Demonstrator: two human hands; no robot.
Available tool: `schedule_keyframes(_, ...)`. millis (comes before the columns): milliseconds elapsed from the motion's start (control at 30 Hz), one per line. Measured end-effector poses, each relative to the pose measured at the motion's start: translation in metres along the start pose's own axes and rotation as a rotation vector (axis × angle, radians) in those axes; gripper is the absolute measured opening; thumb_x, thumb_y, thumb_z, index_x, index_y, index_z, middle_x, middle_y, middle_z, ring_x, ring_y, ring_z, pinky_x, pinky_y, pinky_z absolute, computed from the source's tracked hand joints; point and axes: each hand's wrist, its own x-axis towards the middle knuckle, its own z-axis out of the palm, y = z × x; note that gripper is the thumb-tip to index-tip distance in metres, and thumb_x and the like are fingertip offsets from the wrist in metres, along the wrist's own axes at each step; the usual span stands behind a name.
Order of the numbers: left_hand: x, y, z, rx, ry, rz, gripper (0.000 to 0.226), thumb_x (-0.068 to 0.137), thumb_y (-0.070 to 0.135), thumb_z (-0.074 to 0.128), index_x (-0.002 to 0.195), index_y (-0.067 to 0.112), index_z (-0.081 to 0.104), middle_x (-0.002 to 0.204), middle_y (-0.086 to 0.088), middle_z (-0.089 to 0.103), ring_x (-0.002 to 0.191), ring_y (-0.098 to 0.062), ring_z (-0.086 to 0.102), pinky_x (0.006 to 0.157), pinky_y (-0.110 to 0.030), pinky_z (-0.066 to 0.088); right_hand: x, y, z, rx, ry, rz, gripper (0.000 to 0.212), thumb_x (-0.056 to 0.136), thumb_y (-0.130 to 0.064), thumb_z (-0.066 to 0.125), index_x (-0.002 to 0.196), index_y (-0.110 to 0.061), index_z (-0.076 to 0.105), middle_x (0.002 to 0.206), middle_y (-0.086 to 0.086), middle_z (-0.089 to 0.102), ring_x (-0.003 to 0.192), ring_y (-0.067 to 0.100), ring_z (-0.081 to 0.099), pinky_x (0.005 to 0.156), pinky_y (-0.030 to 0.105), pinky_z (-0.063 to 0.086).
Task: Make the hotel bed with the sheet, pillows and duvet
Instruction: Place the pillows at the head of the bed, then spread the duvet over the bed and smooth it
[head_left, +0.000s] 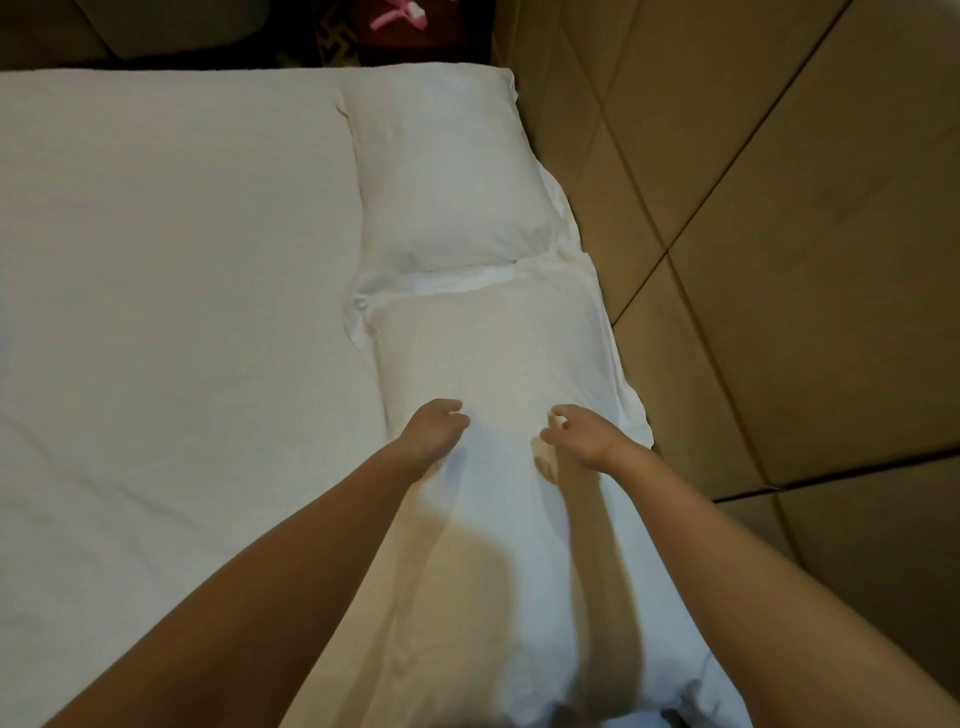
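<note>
1. Along the padded headboard (753, 208), on our right, two white pillows lie end to end on the bed (130, 545). The far pillow (447, 171) and the near pillow (493, 353) touch at their ends, likely so that together they line the head of the bed.
2. Beside them the sheet (182, 234) lies spread flat with only faint creases, so we judge the sheet step done. No duvet is in view.
3. We reach both arms out over the near pillow, which suggests we are settling or plumping it into place against the headboard.
4. Our left grip (434, 431) hangs over the pillow's left part, fingers loosely curled, and we see nothing held in it.
5. Our right grip (576, 436) is near it over the same pillow, fingers and thumb loosely curled and parted, with nothing between them.
6. Shadows beneath both grips suggest they hover just above the cloth. Whether any fingertip brushes it, we cannot tell.
</note>
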Motion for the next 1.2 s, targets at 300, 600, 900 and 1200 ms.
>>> schedule_keyframes(300,-0.05,-0.017,-0.035,-0.188,0.06,-0.009,0.044,0.096,0.02,0.05,0.139,0.012,0.045,0.145,-0.007,0.043,0.132,-0.025,0.043,0.111,-0.044,0.035,-0.057,-0.045,0.025,0.101,0.097,-0.092,0.057,0.097,-0.032,0.049,0.149,-0.021,0.029,0.15,0.008,0.038,0.134,0.021,0.042,0.108,0.035,0.037)
schedule_keyframes(600,-0.144,-0.077,-0.106,-0.325,0.198,-0.006,0.042,0.095,0.015,0.047,0.137,0.013,0.048,0.096,-0.001,0.055,0.09,-0.019,0.054,0.074,-0.027,0.043,-0.122,-0.127,0.108,0.151,0.131,-0.279,0.051,0.095,-0.029,0.05,0.144,-0.021,0.038,0.133,0.004,0.054,0.115,0.019,0.055,0.1,0.035,0.044)
schedule_keyframes(900,-0.245,-0.175,-0.186,-0.489,0.364,0.01,0.038,0.095,0.015,0.048,0.132,0.013,0.05,0.116,-0.005,0.058,0.096,-0.017,0.059,0.07,-0.025,0.044,-0.199,-0.208,0.214,0.097,0.103,-0.461,0.047,0.095,-0.027,0.048,0.141,-0.022,0.042,0.129,0.001,0.055,0.109,0.017,0.056,0.092,0.031,0.046)
schedule_keyframes(1200,-0.361,-0.279,-0.287,-0.565,0.496,0.052,0.036,0.096,0.015,0.045,0.132,0.013,0.05,0.123,-0.009,0.059,0.101,-0.019,0.06,0.074,-0.026,0.046,-0.289,-0.294,0.333,0.052,0.097,-0.618,0.045,0.095,-0.024,0.049,0.14,-0.02,0.044,0.129,0.002,0.056,0.107,0.018,0.057,0.089,0.033,0.048)
